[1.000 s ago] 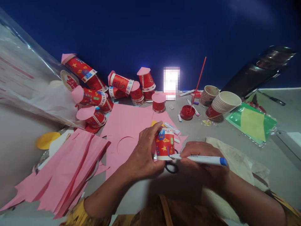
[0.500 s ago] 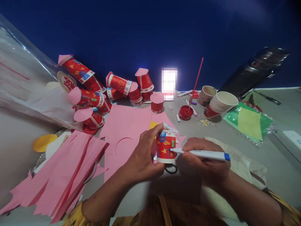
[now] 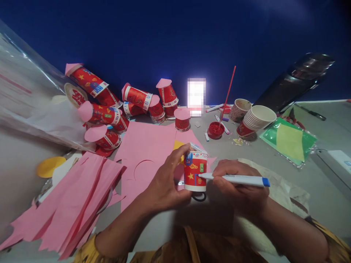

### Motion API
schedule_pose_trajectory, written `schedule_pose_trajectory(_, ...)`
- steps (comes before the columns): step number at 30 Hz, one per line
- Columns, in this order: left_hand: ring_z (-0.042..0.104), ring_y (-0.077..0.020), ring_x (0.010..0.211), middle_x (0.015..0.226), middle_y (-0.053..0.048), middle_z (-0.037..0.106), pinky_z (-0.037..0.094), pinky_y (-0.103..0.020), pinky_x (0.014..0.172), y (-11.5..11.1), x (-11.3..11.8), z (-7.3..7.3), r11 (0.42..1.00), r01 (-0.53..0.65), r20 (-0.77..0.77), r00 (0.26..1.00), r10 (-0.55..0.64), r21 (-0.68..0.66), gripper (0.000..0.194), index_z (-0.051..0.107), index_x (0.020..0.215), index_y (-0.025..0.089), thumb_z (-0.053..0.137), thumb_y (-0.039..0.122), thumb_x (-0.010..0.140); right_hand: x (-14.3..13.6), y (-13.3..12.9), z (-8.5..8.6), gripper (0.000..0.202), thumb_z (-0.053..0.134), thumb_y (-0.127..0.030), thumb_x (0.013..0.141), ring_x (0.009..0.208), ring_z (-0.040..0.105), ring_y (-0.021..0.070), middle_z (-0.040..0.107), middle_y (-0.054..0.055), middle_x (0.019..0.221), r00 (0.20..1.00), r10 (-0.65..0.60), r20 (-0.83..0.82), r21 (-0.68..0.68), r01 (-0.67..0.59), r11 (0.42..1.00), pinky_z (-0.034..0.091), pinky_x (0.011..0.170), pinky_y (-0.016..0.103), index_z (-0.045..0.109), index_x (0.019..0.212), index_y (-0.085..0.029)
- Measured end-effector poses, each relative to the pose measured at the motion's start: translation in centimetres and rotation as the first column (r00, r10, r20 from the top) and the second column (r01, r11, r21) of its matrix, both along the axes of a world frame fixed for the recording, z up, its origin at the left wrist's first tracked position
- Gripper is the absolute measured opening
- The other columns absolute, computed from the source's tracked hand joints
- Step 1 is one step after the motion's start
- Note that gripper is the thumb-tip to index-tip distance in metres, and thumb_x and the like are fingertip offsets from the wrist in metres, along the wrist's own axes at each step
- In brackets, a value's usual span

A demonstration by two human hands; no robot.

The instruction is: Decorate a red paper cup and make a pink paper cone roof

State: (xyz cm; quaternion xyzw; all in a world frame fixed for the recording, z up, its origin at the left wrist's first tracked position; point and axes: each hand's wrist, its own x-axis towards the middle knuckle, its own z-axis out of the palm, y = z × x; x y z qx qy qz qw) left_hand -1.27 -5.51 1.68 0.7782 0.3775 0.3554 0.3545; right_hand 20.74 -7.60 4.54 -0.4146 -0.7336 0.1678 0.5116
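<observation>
Fingers and thumb of my left hand (image 3: 171, 179) grip a red paper cup (image 3: 194, 180) by its rim and base. The cup has a gold star, a green label and blue marks near its white rim. Pinched in my right hand (image 3: 241, 182) is a white marker (image 3: 237, 179) with a blue end. Its tip touches the cup's side at a thin blue line right of the star. Behind the cup lies pink paper (image 3: 153, 146) with a curved cut and a yellow piece. A black ring (image 3: 199, 197) shows under the cup.
Red cups with pink cones (image 3: 87, 78) stand or lean at the back left. Pink sheets (image 3: 79, 197) are piled at left. Toward the back right are a red paint dish (image 3: 215, 130) with a stick, stacked cups (image 3: 257, 118), a green packet (image 3: 289, 140) and a black flask (image 3: 296, 84).
The blue line on the cup now has a short horizontal stroke running right from its top. The cup has turned and shifted slightly right, and the marker tip remains on it.
</observation>
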Motion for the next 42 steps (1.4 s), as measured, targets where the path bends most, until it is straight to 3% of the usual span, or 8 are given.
schedule_pose_trajectory(6,0.044,-0.0356,0.149,0.164,-0.008,0.041,0.037,-0.055,0.125,0.22,-0.37,-0.67,1.0,0.007,0.12,0.993,-0.004,-0.017,0.103,0.029,0.159,0.036,0.076,0.009,0.071,0.38,-0.18,0.25,0.015,0.063,-0.013,0.084,0.052,0.067,0.0117,0.071,-0.003,0.062,0.999,-0.012,-0.039,-0.014,0.011,1.0,0.05,0.052,0.02,0.066,0.073,-0.022)
schedule_pose_trajectory(14,0.045,-0.0371,0.148,0.163,-0.007,0.041,0.036,-0.057,0.125,0.36,-0.45,-0.78,0.992,0.074,0.194,0.979,-0.053,-0.099,0.106,0.03,0.159,0.04,0.079,0.01,0.069,0.59,-0.23,0.04,0.015,0.063,-0.01,0.084,0.056,0.068,0.0113,0.073,-0.003,0.067,0.999,0.005,-0.053,0.004,-0.005,1.0,0.051,0.056,0.02,0.067,0.077,-0.023)
schedule_pose_trajectory(22,0.04,-0.0363,0.151,0.163,-0.008,0.04,0.032,-0.056,0.127,0.16,-0.43,-1.02,0.992,0.044,0.199,0.98,-0.019,-0.122,0.108,0.028,0.16,0.038,0.077,0.009,0.069,0.67,-0.33,0.37,0.013,0.061,-0.012,0.085,0.053,0.066,0.0128,0.07,-0.001,0.062,1.0,0.007,0.013,0.062,-0.008,0.998,0.048,0.052,0.022,0.065,0.076,-0.021)
schedule_pose_trajectory(28,0.043,-0.0352,0.149,0.161,-0.009,0.043,0.036,-0.055,0.125,0.14,-0.22,-0.75,0.994,0.013,0.221,0.975,0.01,-0.104,0.102,0.029,0.159,0.037,0.079,0.012,0.073,0.49,-0.25,0.85,0.014,0.058,-0.01,0.088,0.051,0.064,0.0142,0.068,0.001,0.061,0.994,0.099,0.044,0.081,-0.102,0.991,0.046,0.049,0.024,0.063,0.079,-0.02)
schedule_pose_trajectory(42,0.047,-0.0336,0.147,0.159,-0.009,0.046,0.038,-0.053,0.125,0.28,0.03,-0.38,0.997,-0.025,0.195,0.98,0.04,-0.075,0.101,0.03,0.158,0.036,0.079,0.012,0.072,0.63,-0.39,0.61,0.013,0.057,-0.01,0.09,0.051,0.063,0.0143,0.067,0.001,0.061,0.987,0.157,0.038,0.08,-0.16,0.984,0.047,0.05,0.025,0.062,0.083,-0.021)
